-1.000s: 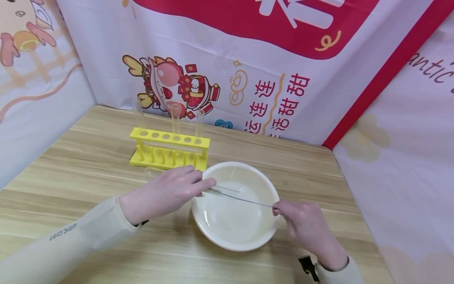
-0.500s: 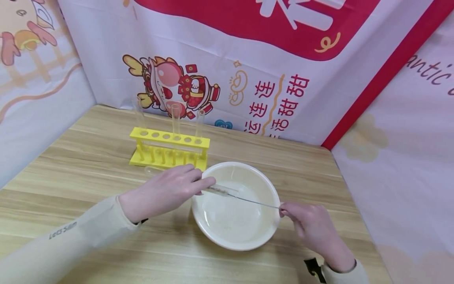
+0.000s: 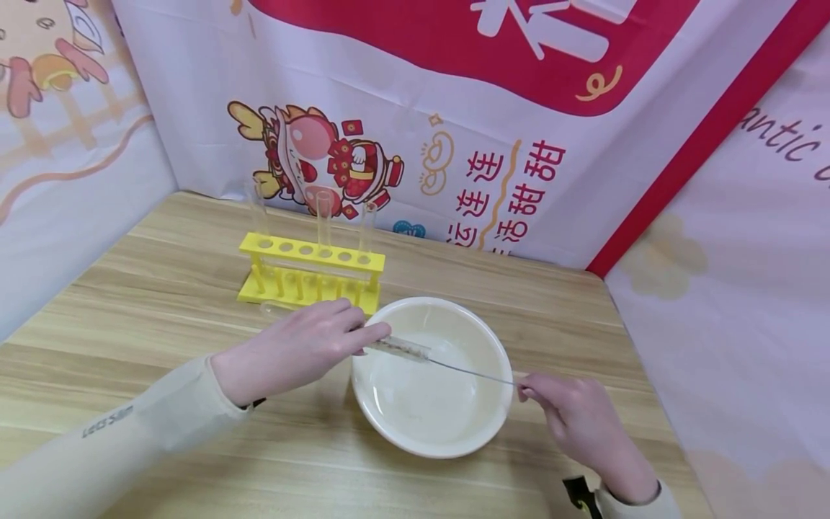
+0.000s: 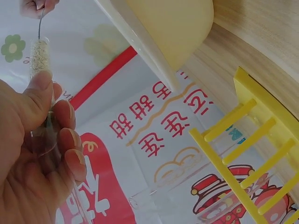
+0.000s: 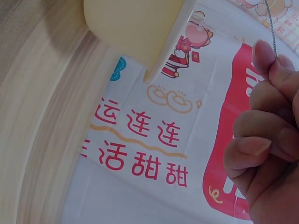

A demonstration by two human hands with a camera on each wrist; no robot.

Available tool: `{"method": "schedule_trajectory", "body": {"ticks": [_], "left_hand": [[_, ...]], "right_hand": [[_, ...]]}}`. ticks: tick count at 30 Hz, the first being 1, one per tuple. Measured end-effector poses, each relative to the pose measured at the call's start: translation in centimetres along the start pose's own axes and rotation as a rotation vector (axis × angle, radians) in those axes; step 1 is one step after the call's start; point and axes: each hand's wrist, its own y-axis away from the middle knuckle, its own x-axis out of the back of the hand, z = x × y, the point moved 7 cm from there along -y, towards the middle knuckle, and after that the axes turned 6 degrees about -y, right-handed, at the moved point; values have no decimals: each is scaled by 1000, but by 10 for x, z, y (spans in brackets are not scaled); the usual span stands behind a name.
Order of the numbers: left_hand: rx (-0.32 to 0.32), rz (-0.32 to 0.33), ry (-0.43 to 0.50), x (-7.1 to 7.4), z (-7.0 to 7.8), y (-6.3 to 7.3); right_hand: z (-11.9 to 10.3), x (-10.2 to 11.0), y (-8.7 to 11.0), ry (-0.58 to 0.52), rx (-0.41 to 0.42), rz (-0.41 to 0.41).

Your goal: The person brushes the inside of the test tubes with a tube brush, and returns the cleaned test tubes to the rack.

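My left hand (image 3: 301, 349) grips a clear glass test tube (image 3: 405, 350), tilted with its mouth over the white basin (image 3: 433, 454). The tube's rounded end (image 3: 272, 308) sticks out behind the hand. Inside the tube near the mouth sit the pale bristles (image 4: 40, 58) of a test tube brush. Its thin twisted wire handle (image 3: 473, 373) runs out of the mouth to the right. Beyond the basin's right rim, my right hand (image 3: 580, 414) pinches that wire between thumb and forefinger, its other fingers curled in the right wrist view.
A yellow test tube rack (image 3: 376, 264) stands behind the left hand, holding 3 upright clear tubes, one of them a test tube (image 3: 323, 216) near its middle. Printed cloth (image 3: 415, 94) hangs behind and beside the wooden table (image 3: 519, 303).
My right hand has moved to the right, drawing the brush outward so its bristles now sit near the tube's mouth. The left hand has stayed almost still.
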Motion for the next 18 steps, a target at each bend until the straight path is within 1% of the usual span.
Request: {"method": "schedule_trajectory", "body": {"ticks": [6, 18], "left_hand": [[1, -1, 4, 1, 0, 1], [13, -30, 20, 3, 1, 2]], "right_hand": [[0, 2, 2, 5, -5, -3], [1, 3, 8, 10, -15, -23]]}}
